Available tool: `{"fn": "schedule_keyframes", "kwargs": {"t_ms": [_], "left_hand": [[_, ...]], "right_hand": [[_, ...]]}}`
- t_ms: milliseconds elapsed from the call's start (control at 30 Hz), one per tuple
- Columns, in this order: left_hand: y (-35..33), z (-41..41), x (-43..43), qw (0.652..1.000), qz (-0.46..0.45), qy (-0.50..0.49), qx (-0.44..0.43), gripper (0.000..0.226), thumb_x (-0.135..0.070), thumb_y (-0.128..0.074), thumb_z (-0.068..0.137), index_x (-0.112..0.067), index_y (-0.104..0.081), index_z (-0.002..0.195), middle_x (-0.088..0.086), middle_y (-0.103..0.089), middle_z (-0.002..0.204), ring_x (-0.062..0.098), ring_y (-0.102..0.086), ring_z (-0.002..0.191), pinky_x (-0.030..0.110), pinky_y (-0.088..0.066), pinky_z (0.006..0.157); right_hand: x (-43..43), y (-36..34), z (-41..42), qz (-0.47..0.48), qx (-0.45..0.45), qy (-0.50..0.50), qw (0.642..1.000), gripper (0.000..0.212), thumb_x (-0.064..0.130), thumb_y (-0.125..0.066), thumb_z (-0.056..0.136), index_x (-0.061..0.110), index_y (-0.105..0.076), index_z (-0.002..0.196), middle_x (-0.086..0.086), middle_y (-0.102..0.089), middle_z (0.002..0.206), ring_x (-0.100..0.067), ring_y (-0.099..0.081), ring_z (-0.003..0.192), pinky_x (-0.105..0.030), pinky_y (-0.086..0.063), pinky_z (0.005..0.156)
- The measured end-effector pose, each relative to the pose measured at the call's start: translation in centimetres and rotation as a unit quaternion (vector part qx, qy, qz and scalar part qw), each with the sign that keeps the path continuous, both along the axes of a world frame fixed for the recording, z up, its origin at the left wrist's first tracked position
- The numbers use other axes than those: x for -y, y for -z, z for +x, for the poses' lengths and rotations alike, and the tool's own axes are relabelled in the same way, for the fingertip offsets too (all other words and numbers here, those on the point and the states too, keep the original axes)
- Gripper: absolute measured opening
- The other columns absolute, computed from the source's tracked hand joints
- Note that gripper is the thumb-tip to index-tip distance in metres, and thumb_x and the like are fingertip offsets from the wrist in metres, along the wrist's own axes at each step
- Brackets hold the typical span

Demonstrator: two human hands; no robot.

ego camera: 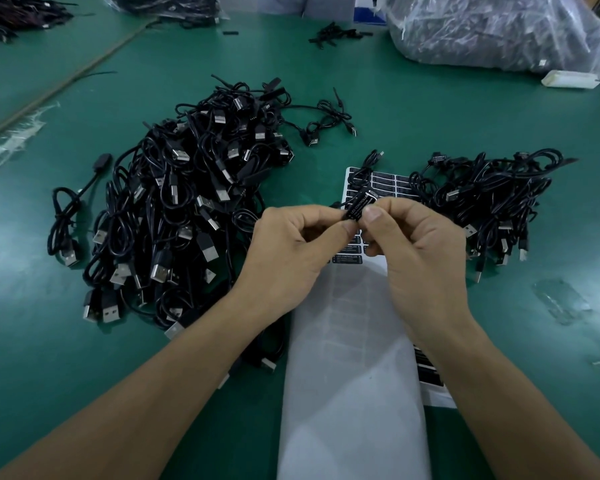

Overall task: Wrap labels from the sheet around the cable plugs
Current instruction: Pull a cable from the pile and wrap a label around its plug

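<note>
A green work table (84, 341) fills the frame, seen from above. In the upper left corner lies a dark heap of cables (18, 12), partly cut off by the edge. Left of centre sits a large tangled pile of black USB cables (174, 209), many silver plug ends sticking out toward the bottom of the frame.

Two bare forearms reach up from the bottom edge and meet just right of centre. The left hand (288, 251) is curled closed, its thumb and fingertips pinching one end of a small black cable plug (359, 206). The right hand (420, 251) is closed on the other end of that plug, thumb on top. A black label (356, 210) with white lettering is around the plug, between the two thumbs; whether it is fully pressed down cannot be told. The plug's thin cable trails up and away from the fingers.

Directly under the hands lies the label sheet (354, 375), a long white strip running from the bottom edge up to mid-frame. Its lower part is bare backing; rows of black labels remain at its upper end.

Right of the sheet is a smaller pile of black cables (489, 202). In the upper right corner rests a clear plastic bag (492, 29) stuffed with dark cables, with a small white block (570, 79) just beside it.
</note>
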State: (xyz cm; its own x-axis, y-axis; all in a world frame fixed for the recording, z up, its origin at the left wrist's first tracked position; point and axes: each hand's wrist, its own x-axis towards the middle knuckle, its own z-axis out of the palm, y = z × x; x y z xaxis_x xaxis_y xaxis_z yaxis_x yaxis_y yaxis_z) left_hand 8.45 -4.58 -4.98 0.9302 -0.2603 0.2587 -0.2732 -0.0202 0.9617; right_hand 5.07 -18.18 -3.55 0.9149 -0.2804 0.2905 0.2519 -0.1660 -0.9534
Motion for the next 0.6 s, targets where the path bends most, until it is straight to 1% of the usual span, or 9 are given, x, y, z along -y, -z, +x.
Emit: {"fn": "schedule_keyframes", "kwargs": {"t_ms": [100, 167, 233, 333, 467, 600], "left_hand": [[0.04, -0.02, 0.03, 1.0, 0.006, -0.003, 0.003, 0.011, -0.024, -0.071, 0.089, -0.03, -0.08, 0.085, -0.005, -0.065, 0.063, 0.01, -0.052, 0.063, 0.034, -0.048, 0.062], [0.03, -0.02, 0.05, 1.0, 0.007, -0.005, 0.004, 0.011, -0.026, -0.071, 0.088, -0.031, -0.08, 0.084, 0.0, -0.068, 0.064, 0.011, -0.053, 0.064, 0.037, -0.048, 0.06], [0.03, -0.02, 0.01, 1.0, 0.009, -0.005, 0.006, 0.011, -0.026, -0.071, 0.089, -0.031, -0.08, 0.085, 0.005, -0.072, 0.07, 0.011, -0.056, 0.065, 0.04, -0.052, 0.061], [0.03, -0.03, -0.08, 1.0, 0.012, -0.005, 0.012, 0.015, -0.021, -0.072, 0.091, -0.032, -0.079, 0.086, 0.002, -0.074, 0.072, 0.009, -0.058, 0.066, 0.035, -0.053, 0.063], [-0.08, -0.06, -0.09, 1.0, 0.014, -0.007, 0.014, 0.017, -0.018, -0.072, 0.093, -0.032, -0.079, 0.085, 0.002, -0.073, 0.07, 0.01, -0.057, 0.064, 0.033, -0.051, 0.061], [-0.14, -0.13, -0.02, 1.0, 0.007, -0.011, 0.012, 0.018, -0.017, -0.072, 0.092, -0.031, -0.08, 0.084, 0.011, -0.071, 0.071, 0.015, -0.055, 0.065, 0.044, -0.051, 0.061]], "right_hand": [[0.03, -0.03, 0.02, -0.003, -0.003, 0.002, 1.0, 0.017, 0.006, -0.06, 0.097, 0.011, -0.069, 0.083, 0.009, -0.061, 0.065, -0.004, -0.052, 0.062, -0.022, -0.05, 0.06], [0.03, -0.01, 0.03, -0.003, -0.004, 0.003, 1.0, 0.017, 0.006, -0.061, 0.096, 0.01, -0.069, 0.083, 0.009, -0.061, 0.064, -0.004, -0.051, 0.062, -0.022, -0.05, 0.06], [0.06, 0.02, 0.03, -0.004, -0.007, 0.005, 1.0, 0.015, 0.007, -0.061, 0.096, 0.007, -0.07, 0.084, 0.007, -0.061, 0.065, -0.005, -0.051, 0.062, -0.022, -0.05, 0.06], [0.04, 0.01, -0.02, -0.001, -0.007, 0.007, 1.0, 0.015, 0.007, -0.061, 0.096, 0.008, -0.07, 0.084, 0.006, -0.062, 0.065, -0.004, -0.052, 0.061, -0.022, -0.051, 0.06], [-0.08, 0.0, -0.07, 0.0, -0.006, 0.009, 1.0, 0.016, 0.007, -0.062, 0.096, 0.012, -0.07, 0.083, 0.007, -0.063, 0.065, -0.003, -0.053, 0.061, -0.021, -0.052, 0.06], [-0.06, 0.02, -0.13, 0.0, -0.005, 0.012, 1.0, 0.016, 0.007, -0.063, 0.095, 0.014, -0.071, 0.083, 0.005, -0.065, 0.067, -0.004, -0.055, 0.062, -0.022, -0.053, 0.061]]}}
